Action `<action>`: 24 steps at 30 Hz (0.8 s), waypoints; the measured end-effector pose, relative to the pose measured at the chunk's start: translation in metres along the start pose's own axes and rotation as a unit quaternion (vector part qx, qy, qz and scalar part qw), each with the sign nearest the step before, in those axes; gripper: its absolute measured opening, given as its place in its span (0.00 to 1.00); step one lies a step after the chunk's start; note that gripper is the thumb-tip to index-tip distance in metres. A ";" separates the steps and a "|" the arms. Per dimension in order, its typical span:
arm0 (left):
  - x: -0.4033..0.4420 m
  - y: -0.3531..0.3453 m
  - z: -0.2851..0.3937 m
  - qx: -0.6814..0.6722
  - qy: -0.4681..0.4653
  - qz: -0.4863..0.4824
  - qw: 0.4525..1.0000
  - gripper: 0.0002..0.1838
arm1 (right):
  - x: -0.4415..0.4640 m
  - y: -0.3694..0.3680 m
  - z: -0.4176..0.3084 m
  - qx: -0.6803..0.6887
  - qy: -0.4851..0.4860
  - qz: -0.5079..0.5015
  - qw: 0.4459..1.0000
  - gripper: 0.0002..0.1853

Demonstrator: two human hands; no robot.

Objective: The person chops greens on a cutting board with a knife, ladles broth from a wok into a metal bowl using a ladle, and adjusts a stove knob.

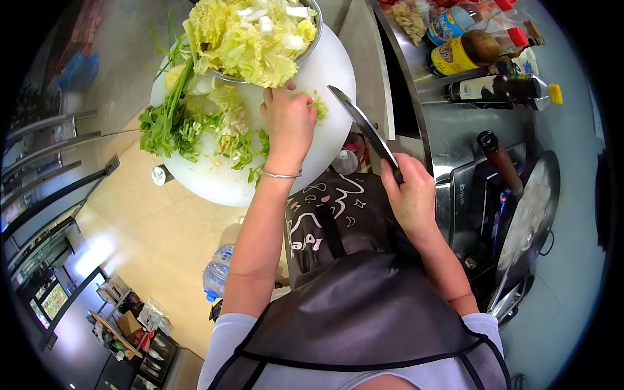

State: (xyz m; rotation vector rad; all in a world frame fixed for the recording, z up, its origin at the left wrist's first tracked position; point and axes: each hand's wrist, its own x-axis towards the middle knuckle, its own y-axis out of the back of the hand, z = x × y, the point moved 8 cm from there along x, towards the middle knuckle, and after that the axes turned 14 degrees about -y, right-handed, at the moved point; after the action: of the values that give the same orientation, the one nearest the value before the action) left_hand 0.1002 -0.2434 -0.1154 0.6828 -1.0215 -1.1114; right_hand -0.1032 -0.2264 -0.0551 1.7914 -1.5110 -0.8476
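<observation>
My right hand (411, 195) grips a kitchen knife (364, 125) by its black handle. The blade points up and left, over the right edge of the round white cutting board (341, 71). My left hand (290, 123) is above the board with its fingers curled, just below a metal bowl (316, 39) heaped with napa cabbage (250, 42). Its fingertips are partly hidden at the cabbage's lower edge. Chopped green bits (318, 106) lie right of that hand. To its left are leafy greens (172, 123) and chopped cabbage and greens (227, 123).
Sauce bottles (465, 55) and a dark bottle (497, 89) stand on the steel counter at right. Nearer is a wok (530, 208) over a gas burner with blue flame. A large water bottle (218, 273) is on the floor, lower left.
</observation>
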 end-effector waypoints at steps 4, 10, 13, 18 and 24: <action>0.000 -0.006 0.000 -0.002 0.013 -0.023 1.000 0.04 | 0.000 0.001 0.000 0.000 0.005 0.004 1.000 0.06; -0.019 0.037 -0.003 -0.051 0.015 0.140 0.989 0.06 | -0.001 0.004 0.002 0.010 -0.003 0.007 1.000 0.06; -0.029 0.036 -0.014 -0.115 0.083 0.123 0.982 0.06 | 0.000 0.002 0.005 0.013 -0.008 0.000 1.000 0.07; -0.014 0.021 -0.016 -0.129 0.035 0.086 0.987 0.06 | -0.002 0.000 0.003 0.002 0.005 -0.001 1.000 0.07; -0.003 0.006 -0.011 -0.054 0.014 -0.005 0.998 0.06 | -0.003 0.001 0.007 0.010 -0.001 -0.002 1.000 0.07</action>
State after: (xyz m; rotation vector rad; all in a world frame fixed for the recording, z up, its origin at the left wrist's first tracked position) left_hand 0.1128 -0.2392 -0.1154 0.6146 -0.9286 -1.1544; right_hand -0.1094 -0.2238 -0.0582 1.8090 -1.5236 -0.8381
